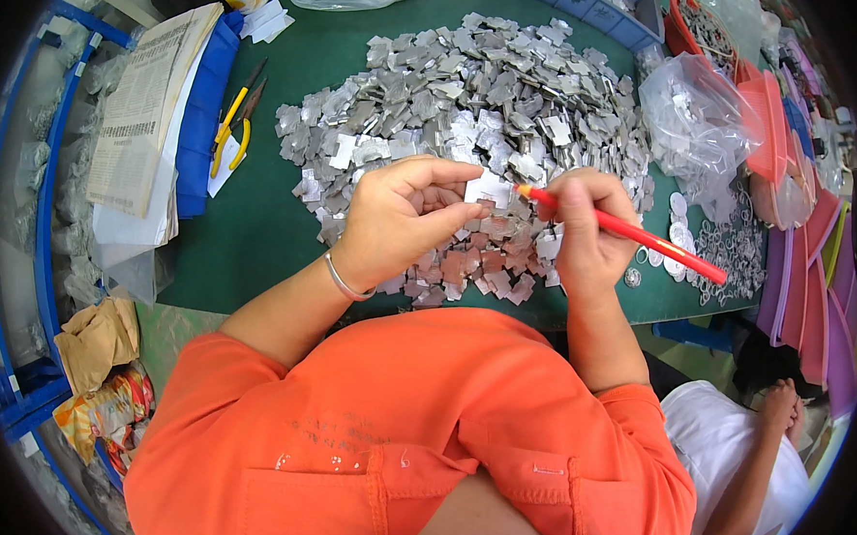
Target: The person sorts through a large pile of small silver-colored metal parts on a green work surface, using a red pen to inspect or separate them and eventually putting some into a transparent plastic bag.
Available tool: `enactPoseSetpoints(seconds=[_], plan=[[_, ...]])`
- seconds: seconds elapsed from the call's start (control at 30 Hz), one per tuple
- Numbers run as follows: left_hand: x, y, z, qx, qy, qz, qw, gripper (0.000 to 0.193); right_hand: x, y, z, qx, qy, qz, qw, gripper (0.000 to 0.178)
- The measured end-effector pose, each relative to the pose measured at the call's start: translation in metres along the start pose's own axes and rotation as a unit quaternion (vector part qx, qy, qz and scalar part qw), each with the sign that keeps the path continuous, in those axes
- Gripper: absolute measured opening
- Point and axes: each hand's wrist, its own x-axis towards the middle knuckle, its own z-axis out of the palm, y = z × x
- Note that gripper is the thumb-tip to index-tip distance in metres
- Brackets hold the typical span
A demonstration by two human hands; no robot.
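The small metal piece (485, 189) in your left hand (392, 211) looks thin, so it should be light and rather stiff. It probably does not break easily, but a smooth face may slip, and a thin edge could be sharp. The better hold, I think, is flat by one edge, and you have this: thumb and forefinger are closed on its left side, with only its thickness between them. The piece is held above the near part of the pile (401, 114) on the green table (224, 249). It is flat, bright silver, with a notched outline. Your right hand (591, 222) is closed around a red pencil (665, 248). Its tip is at the right edge; whether it touches, I cannot tell.
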Motion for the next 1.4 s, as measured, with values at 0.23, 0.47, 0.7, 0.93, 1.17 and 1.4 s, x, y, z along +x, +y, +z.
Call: enactPoseSetpoints(seconds=[0.23,0.47,0.7,0.93,1.17,1.4], plan=[[0.002,-0.005,0.001,-0.030,0.011,0.052,0.998,0.028,-0.002,0.006,0.006,-0.012,-0.043,0.003,0.999,0.018],[0.004,0.002,-0.006,-0.133,-0.026,-0.059,0.989,0.023,-0.007,0.012,0.004,-0.044,-0.027,-0.121,0.991,0.026],[0.004,0.002,-0.002,-0.137,-0.025,-0.019,0.990,0.020,-0.008,0.012,0.006,-0.060,-0.030,-0.131,0.989,0.028],[0.003,0.002,-0.002,-0.118,-0.013,-0.005,0.993,0.019,-0.010,0.014,0.004,-0.012,-0.037,-0.098,0.994,0.024],[0.006,-0.006,-0.005,-0.124,-0.035,-0.009,0.992,0.019,-0.013,0.014,0.010,0.054,-0.017,-0.046,0.997,0.023],[0.006,-0.001,0.006,-0.174,-0.016,-0.039,0.984,0.027,-0.016,0.019,0.013,0.037,-0.023,-0.025,0.999,0.025]])
